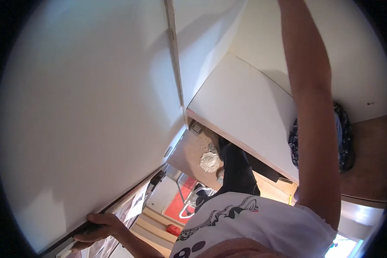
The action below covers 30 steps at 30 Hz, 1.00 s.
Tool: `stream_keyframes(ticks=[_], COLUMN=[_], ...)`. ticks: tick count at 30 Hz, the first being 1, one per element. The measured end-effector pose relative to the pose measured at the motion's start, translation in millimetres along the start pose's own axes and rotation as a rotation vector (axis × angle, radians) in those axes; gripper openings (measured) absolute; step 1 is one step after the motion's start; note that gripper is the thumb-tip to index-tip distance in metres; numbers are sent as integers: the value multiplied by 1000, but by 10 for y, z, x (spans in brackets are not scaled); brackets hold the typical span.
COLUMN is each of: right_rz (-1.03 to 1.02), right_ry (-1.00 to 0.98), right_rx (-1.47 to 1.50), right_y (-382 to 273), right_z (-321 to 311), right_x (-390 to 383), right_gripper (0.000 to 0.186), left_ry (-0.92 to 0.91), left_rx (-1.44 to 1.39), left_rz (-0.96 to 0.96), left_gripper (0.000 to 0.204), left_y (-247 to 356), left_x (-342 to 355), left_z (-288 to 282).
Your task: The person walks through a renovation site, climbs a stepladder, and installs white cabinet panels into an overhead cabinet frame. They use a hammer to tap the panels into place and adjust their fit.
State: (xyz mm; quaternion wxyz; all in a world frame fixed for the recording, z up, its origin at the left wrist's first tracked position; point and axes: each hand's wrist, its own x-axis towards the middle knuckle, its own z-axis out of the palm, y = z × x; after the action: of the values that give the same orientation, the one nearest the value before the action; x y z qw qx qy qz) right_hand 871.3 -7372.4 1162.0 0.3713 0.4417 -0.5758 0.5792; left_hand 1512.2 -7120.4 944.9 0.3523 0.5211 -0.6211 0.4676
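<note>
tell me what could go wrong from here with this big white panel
The left hand holds the large white panel at its lower edge, so fingers might get pinched if it shifts. The right arm reaches up with its hand out of view; any grip there can't be checked. A crumpled pale item lies near the dark-trousered leg and could be stepped on.

Brown surface (187, 151), pale round object (209, 162), small squarish item (196, 127) on it
</note>
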Motion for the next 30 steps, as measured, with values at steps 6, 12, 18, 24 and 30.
stream_keyframes(ticks=[6, 12, 18, 24, 30], right_rz=[497, 687, 1193, 1110, 1232], right_ry=[28, -8, -25, -219, -174], right_rx=[278, 583, 992, 334, 563], right_y=[302, 698, 609, -1234, 19], right_z=[128, 170, 22, -487, 81], right_x=[-1925, -3521, -3961, -4767, -4374], right_gripper=[44, 35, 38, 61, 59], left_ry=[-37, -68, -10, -42, 99], left_rx=[-8, -10, -66, 45, -63], left_rz=[-73, -99, -64, -16, -41], left_gripper=[69, 72, 71, 68, 65], left_y=[-28, -44, -18, -19, -45], left_x=[-28, -58, -35, 27, 34], left_z=[-32, -61, -11, -57, 6])
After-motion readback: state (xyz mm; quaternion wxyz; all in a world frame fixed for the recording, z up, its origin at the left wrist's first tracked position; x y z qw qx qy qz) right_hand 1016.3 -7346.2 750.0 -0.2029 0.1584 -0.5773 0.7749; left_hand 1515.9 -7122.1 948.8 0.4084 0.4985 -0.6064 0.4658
